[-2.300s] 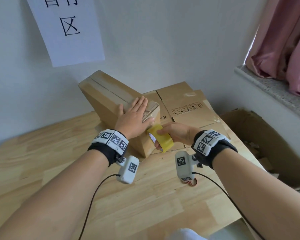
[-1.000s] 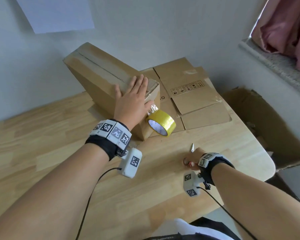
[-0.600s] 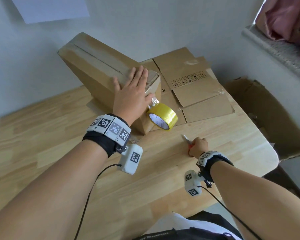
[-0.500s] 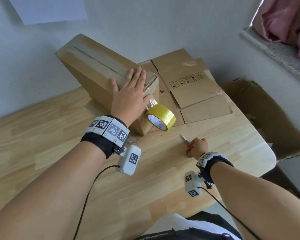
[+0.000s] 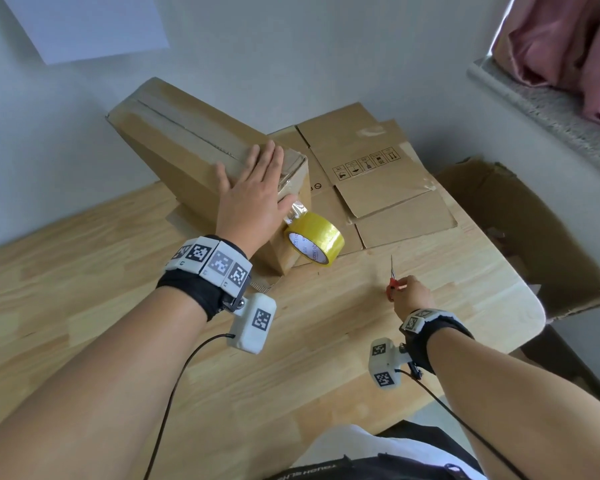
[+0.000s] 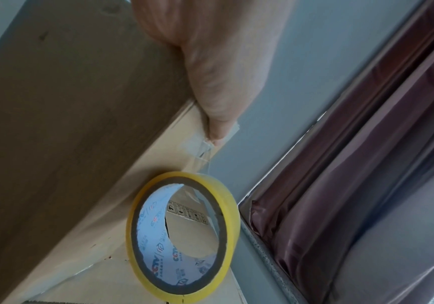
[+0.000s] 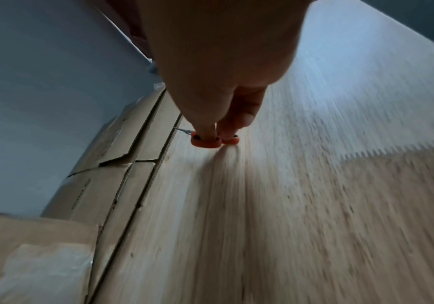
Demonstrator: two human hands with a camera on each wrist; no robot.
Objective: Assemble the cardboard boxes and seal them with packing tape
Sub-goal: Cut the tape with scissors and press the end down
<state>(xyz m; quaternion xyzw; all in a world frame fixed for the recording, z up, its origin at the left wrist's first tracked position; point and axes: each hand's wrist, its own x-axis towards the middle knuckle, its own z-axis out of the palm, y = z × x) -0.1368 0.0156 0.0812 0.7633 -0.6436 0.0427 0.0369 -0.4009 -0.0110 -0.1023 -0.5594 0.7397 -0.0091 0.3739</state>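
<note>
box (image 5: 194,147): matt cardboard | tape roll (image 5: 317,239): glossy plastic (yellow) | table (image 5: 84,271): smooth wood

Light wooden table (image 5: 118,341) against a pale wall.
On it: a taped cardboard box (image 5: 194,157), tilted; flattened cardboard boxes (image 5: 388,188) beside it; the yellow tape roll (image 5: 314,242) seemingly rests on those flats.

the tilted cardboard box (image 5: 201,157) stood toward the far edge of the table (image 5: 84,306), its upper end against the wall (image 5: 291,64). the tape roll (image 5: 314,241) hung at its near right corner, over the flattened boxes (image 5: 378,174) lying at the far right corner. the scissors (image 5: 392,277) lay nearer, toward the right edge. an open carton (image 5: 520,230) stood right of the table.
</note>
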